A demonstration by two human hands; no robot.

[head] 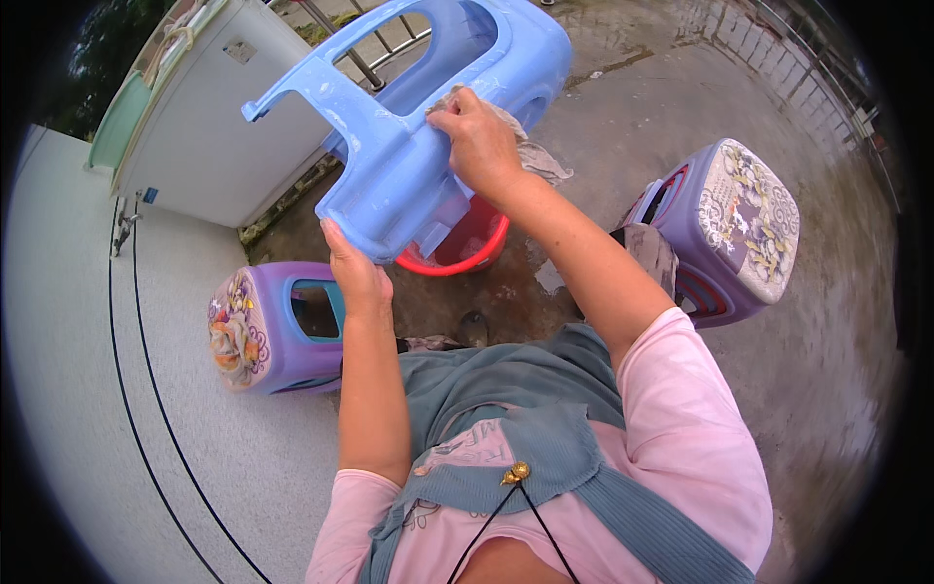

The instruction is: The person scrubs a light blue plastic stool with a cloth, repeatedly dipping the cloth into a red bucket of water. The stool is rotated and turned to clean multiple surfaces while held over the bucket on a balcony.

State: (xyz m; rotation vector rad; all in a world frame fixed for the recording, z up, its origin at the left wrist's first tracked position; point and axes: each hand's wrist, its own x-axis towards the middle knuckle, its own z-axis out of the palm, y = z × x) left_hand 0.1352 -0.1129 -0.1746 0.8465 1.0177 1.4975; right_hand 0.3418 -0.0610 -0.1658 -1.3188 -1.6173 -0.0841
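A blue plastic stool (408,168) is tilted in the air before me, with white suds or streaks on its surface. My left hand (357,274) grips its lower near corner. With my right hand (481,142) I press a wet greyish-beige cloth (541,159) against the stool's side; the cloth's loose end hangs to the right. Below the stool stands a red plastic basin (478,252) holding water with some foam, its far part hidden by the stool.
A purple stool with a floral seat (239,332) stands at left by the white wall (66,292). Another purple floral stool (748,223) is at right on wet concrete (620,124). A white cabinet-like box (219,109) and metal railing (788,62) lie beyond.
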